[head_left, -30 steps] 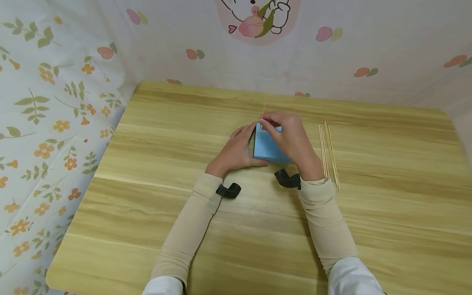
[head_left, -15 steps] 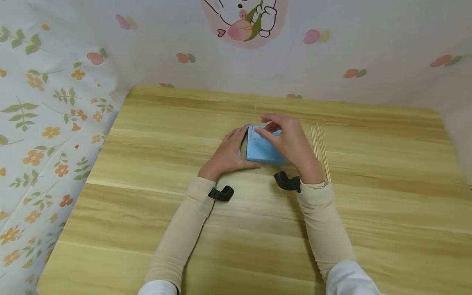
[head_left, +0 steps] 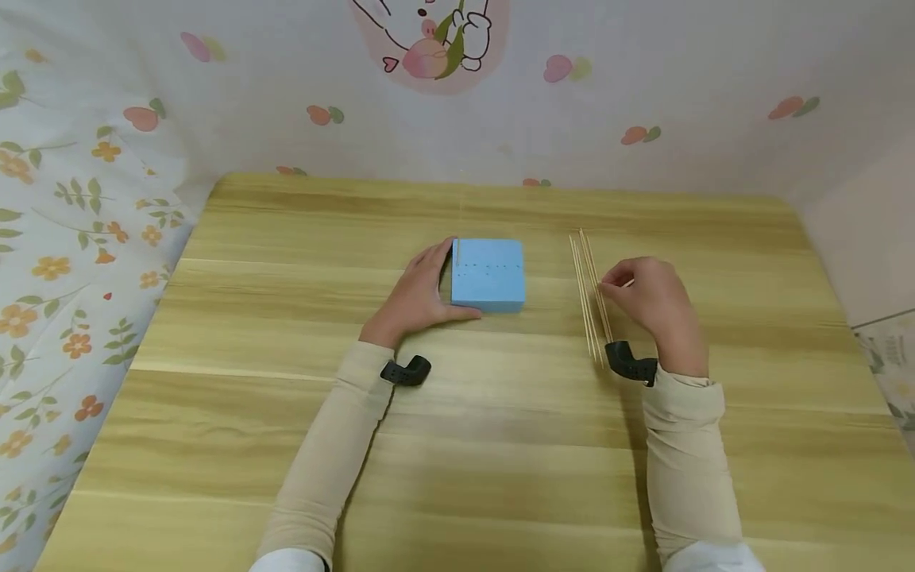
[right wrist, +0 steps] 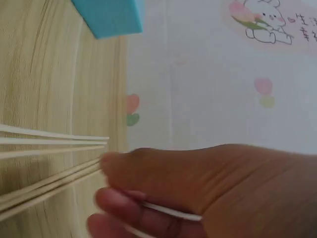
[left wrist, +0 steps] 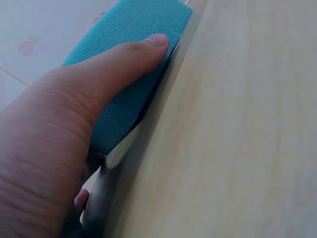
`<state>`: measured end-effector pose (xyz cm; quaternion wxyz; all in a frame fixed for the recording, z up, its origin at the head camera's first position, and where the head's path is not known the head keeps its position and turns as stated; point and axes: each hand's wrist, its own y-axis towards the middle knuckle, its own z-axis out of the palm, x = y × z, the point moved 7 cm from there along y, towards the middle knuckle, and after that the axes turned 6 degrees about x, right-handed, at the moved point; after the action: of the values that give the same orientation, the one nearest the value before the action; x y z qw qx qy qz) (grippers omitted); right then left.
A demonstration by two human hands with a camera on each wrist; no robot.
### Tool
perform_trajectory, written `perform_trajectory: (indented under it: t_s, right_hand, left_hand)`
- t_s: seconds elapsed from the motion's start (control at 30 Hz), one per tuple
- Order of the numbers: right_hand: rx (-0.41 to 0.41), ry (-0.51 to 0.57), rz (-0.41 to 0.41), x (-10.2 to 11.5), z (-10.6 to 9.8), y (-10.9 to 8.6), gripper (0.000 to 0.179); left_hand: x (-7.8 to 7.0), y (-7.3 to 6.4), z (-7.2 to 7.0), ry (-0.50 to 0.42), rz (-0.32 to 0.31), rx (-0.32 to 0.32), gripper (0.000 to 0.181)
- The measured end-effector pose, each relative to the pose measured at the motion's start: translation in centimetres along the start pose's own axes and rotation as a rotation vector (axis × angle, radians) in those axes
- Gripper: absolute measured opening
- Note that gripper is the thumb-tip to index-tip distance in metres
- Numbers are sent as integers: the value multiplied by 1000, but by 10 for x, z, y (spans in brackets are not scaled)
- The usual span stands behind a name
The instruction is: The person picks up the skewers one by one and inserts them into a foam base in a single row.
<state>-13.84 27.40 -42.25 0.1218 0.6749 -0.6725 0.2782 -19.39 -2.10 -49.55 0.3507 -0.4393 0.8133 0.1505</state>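
A light blue foam block (head_left: 488, 274) with rows of small holes sits on the wooden table. One thin bamboo skewer (head_left: 458, 253) stands upright near its far left corner. My left hand (head_left: 415, 300) holds the block, with the thumb (left wrist: 133, 57) along the near side and the fingers at the left. To the right lie several loose skewers (head_left: 582, 302) in two narrow groups. My right hand (head_left: 658, 310) is beside the right group, thumb and index finger bent towards it. In the right wrist view the thumb covers the skewers' far ends, and a gap shows between thumb and fingers.
The wooden table (head_left: 500, 445) ends at the back against a pale printed cloth (head_left: 272, 95). Flowered cloth (head_left: 57, 262) hangs at the left. A black wrist-worn camera (head_left: 631, 364) overhangs the near ends of the right skewers.
My right hand has let go of the skewer in the block and moved right to the loose skewers. My left hand stays on the block. The head view has shifted right.
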Motion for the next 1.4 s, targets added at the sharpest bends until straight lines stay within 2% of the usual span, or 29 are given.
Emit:
perform_trajectory:
  t_s: [0.17,0.33,0.5,0.8,1.17,1.4]
  right_hand:
    - [75,-18,76,0,9,4,27]
    - [83,-85,132,0,18,6,29]
    - [102,-98,166,-2,22,8,28]
    - [128,-70,184,-5,25,11,27]
    - [196,-21,200,-3,28,13,27]
    - [176,-20,183,0,27,10,26]
  left_hand:
    - [1,-1,-3,-20,-43,9,132]
    - [-1,-2,-1,-11,-55,15,132]
    - [-2,-1,0,-4,-50,7,132]
    - [-4,0,-1,0,-21,-2,130]
    - [-1,-1,0,1,-48,2,132]
    - [-1,-3,2,-6,-58,6,133]
